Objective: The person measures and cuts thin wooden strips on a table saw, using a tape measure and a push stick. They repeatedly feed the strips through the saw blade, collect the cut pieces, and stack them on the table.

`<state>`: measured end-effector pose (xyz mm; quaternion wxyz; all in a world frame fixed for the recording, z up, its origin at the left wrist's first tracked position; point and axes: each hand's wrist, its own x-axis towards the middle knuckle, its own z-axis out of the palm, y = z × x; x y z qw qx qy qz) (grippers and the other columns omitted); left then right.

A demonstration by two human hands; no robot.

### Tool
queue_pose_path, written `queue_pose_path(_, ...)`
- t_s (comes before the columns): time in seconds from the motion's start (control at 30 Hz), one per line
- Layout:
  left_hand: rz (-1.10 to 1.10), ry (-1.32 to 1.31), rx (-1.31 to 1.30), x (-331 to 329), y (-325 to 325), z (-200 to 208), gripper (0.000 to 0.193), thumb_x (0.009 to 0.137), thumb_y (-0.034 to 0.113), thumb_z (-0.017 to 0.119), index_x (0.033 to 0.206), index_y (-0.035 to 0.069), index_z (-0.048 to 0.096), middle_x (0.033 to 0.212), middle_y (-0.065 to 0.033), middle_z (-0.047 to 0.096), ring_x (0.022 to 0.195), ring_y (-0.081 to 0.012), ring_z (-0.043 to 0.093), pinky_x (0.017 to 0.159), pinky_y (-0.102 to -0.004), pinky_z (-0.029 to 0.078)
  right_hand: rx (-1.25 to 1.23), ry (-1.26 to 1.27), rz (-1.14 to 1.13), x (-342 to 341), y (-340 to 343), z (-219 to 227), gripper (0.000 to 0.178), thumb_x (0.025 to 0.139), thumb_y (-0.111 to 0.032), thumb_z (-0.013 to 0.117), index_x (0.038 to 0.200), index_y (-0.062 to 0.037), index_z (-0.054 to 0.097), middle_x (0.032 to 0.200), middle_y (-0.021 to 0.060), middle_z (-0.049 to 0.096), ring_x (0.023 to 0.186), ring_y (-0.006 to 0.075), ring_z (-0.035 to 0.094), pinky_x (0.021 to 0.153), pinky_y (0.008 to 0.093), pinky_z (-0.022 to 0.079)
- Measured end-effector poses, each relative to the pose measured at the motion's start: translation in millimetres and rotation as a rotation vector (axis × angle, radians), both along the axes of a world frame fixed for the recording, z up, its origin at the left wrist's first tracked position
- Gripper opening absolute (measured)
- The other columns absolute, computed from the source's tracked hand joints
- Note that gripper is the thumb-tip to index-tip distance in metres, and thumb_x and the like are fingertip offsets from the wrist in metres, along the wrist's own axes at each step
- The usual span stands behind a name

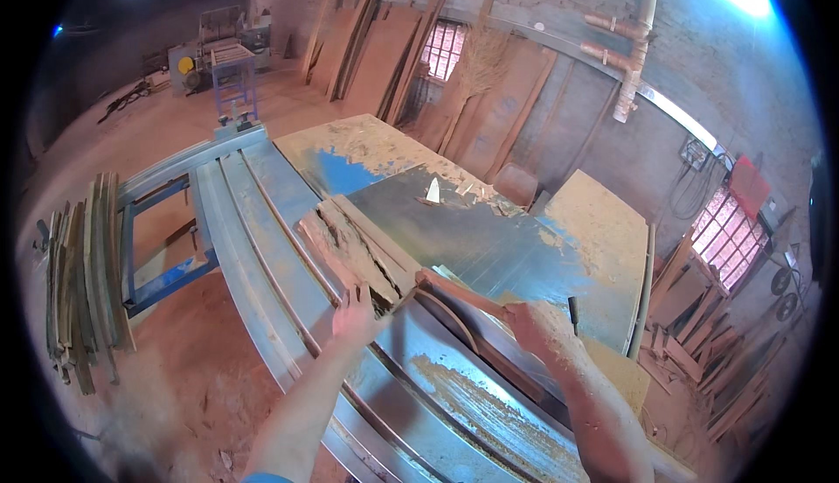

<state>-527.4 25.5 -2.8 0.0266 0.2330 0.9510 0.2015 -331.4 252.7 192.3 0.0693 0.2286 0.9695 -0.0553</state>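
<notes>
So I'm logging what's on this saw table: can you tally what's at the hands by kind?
Rough wooden planks: 2
Saw blade: 1
Bare hands, left hand and right hand: 2
Total: 5

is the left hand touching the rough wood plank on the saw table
Touching. The head view shows the left hand pressed flat on the near end of the rough wood plank, fingers on its surface, no gap, on the saw table.
</notes>
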Motion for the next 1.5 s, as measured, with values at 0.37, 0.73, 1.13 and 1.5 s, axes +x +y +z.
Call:
queue_pose_path(0.37,0.018,0.049,0.052,-34.9,-3.2,-17.9,0.097,0.082,0.041,0.074,0.152,-0.001,0.021,0.149,-0.0314,0.035,0.136,-0.0444,0.042,0.109,-0.0483,0.042,0.025,0.059,0.027,-20.6,-20.3,-9.9,0.027,0.098,-0.029,0.050,0.105,-0.0115,0.070,0.098,0.0196,0.071,0.093,0.0414,0.067,0.078,0.0487,0.053)
queue_pose_path(0.73,0.236,-0.008,0.038,-158.2,-119.8,-26.7,0.066,0.088,0.025,0.065,0.148,0.013,0.037,0.131,-0.0223,0.057,0.116,-0.0415,0.059,0.099,-0.0488,0.049,-0.202,0.138,0.002,-85.7,-85.2,-22.1,0.028,0.101,-0.025,0.045,0.107,-0.0080,0.066,0.096,0.0245,0.069,0.092,0.0440,0.066,0.080,0.0517,0.051)
queue_pose_path(1.13,0.494,-0.368,0.221,-197.3,-106.1,3.4,0.064,0.080,0.054,0.057,0.107,-0.003,0.072,0.105,-0.0257,0.071,0.106,-0.0385,0.067,0.092,-0.0439,0.051,-0.399,0.146,-0.031,-115.1,-147.8,-105.0,0.027,0.099,-0.025,0.048,0.103,-0.0009,0.061,0.089,0.0304,0.067,0.088,0.0512,0.064,0.081,0.0593,0.049)
queue_pose_path(1.5,0.314,-0.655,0.819,-62.3,-186.9,21.7,0.056,0.084,0.032,0.070,0.122,-0.007,0.062,0.106,-0.0144,0.072,0.098,-0.0223,0.068,0.084,-0.0341,0.052,-0.606,0.087,0.043,30.8,-166.1,-95.6,0.017,0.097,-0.022,0.054,0.099,-0.0054,0.056,0.076,0.0269,0.064,0.072,0.0503,0.062,0.066,0.0572,0.048)
